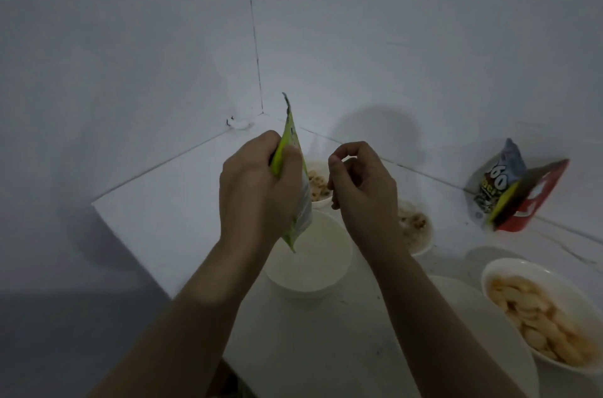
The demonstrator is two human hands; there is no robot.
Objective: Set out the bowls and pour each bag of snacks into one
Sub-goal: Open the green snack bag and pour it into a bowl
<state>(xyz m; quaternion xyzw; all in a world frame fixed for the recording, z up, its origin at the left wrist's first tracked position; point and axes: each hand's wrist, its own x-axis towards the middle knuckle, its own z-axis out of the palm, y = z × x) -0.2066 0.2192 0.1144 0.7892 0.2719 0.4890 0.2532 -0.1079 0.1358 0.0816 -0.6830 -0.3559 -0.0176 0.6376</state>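
My left hand (254,189) grips a green and white snack bag (301,202), held upright on edge with its lower corner hanging over an empty white bowl (313,264) on the white counter (169,198). My right hand (359,185) hovers just right of the bag, apart from it, fingers curled with thumb and forefinger close together; I see nothing plainly held between them. Behind the bag stands a bowl of small pale snacks (318,189). Two more filled bowls sit to the right, one behind my right wrist (417,228) and one holding pale chips (538,313).
A grey-blue bag (499,182) and a red bag (535,202) lean against the right wall. A round white dish (483,342) lies under my right forearm. Walls meet in a corner behind the bowls. The counter's edge drops off at the left.
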